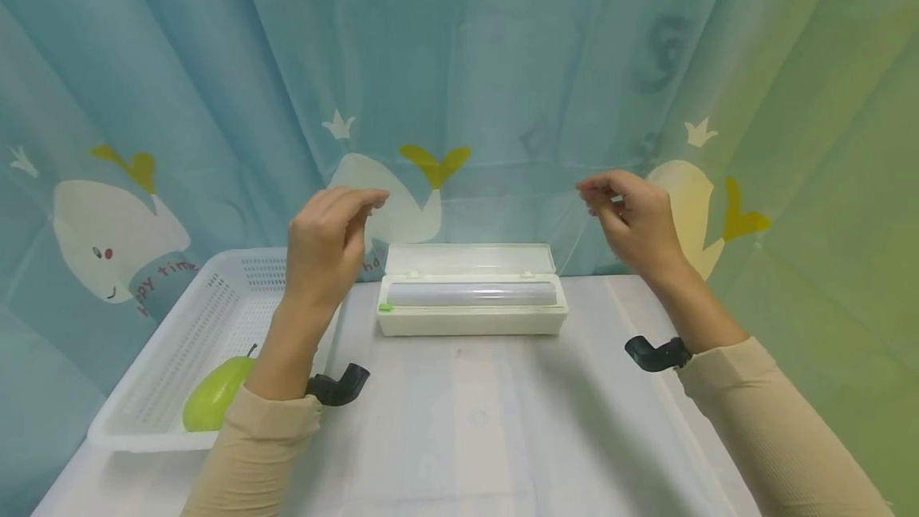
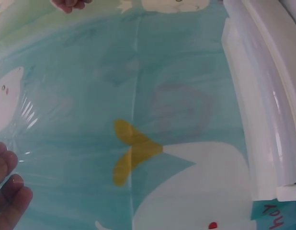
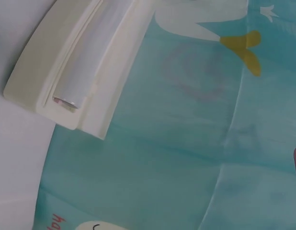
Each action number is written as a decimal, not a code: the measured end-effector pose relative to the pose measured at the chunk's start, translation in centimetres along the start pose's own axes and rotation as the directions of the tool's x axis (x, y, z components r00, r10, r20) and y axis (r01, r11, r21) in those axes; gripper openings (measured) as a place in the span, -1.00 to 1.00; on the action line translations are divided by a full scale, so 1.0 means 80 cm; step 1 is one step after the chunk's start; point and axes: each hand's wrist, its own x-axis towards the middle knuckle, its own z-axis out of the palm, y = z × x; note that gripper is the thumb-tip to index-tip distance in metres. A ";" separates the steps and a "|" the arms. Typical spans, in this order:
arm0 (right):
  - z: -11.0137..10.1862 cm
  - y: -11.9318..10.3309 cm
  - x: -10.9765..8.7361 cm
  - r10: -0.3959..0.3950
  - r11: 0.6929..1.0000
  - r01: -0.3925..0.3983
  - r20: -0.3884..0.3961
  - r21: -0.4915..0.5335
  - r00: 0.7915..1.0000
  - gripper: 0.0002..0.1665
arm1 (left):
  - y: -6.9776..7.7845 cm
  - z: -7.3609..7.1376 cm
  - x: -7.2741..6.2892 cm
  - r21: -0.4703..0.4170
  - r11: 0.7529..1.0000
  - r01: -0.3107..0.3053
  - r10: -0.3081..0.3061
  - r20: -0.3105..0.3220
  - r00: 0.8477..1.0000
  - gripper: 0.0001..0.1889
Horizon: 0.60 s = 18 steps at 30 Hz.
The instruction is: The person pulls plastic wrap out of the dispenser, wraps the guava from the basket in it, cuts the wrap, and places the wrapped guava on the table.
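A sheet of clear cling film (image 2: 28, 115) stretches between my raised hands, up behind the dispenser; creases gather at the left fingertips in the left wrist view. My left hand (image 1: 325, 242) pinches one side of it between thumb and fingers. On the other side, my right hand (image 1: 635, 218) pinches the film with its fingertips bent inward. Below and between the hands stands a white cling film dispenser (image 1: 474, 322), its lid (image 1: 470, 260) tipped back. The film roll (image 1: 470, 294) lies inside it, and a small green slider (image 1: 385, 307) sits at its left end.
A white plastic basket (image 1: 154, 357) stands at the left, holding a green pear (image 1: 215, 397) partly hidden by my left forearm. The pale table (image 1: 459, 429) reaches back to a blue curtain (image 1: 502, 62) with whale prints. Black wrist mounts (image 1: 345, 386) stick out from both forearms.
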 end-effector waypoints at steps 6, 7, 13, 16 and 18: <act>-0.005 -0.002 0.002 -0.008 1.000 0.008 -0.002 -0.008 1.000 -0.76 | 0.002 0.000 0.004 -0.016 1.000 0.011 -0.011 -0.018 1.000 -0.77; -0.006 -0.002 0.003 -0.010 1.000 0.010 -0.002 -0.009 1.000 -0.75 | 0.001 0.000 0.004 -0.016 1.000 0.011 -0.012 -0.020 1.000 -0.77; -0.008 -0.005 0.009 -0.020 1.000 0.020 -0.004 -0.011 1.000 -0.78 | 0.002 -0.003 0.008 0.010 1.000 -0.005 0.005 -0.026 1.000 -0.78; -0.009 -0.007 0.010 -0.027 1.000 0.027 -0.009 -0.004 1.000 -0.79 | 0.004 -0.005 0.009 0.016 1.000 -0.014 0.015 -0.026 1.000 -0.79; -0.009 -0.007 0.010 -0.033 0.999 0.032 -0.010 -0.008 0.999 -0.80 | 0.005 -0.006 0.010 0.014 1.000 -0.018 0.019 -0.029 0.999 -0.79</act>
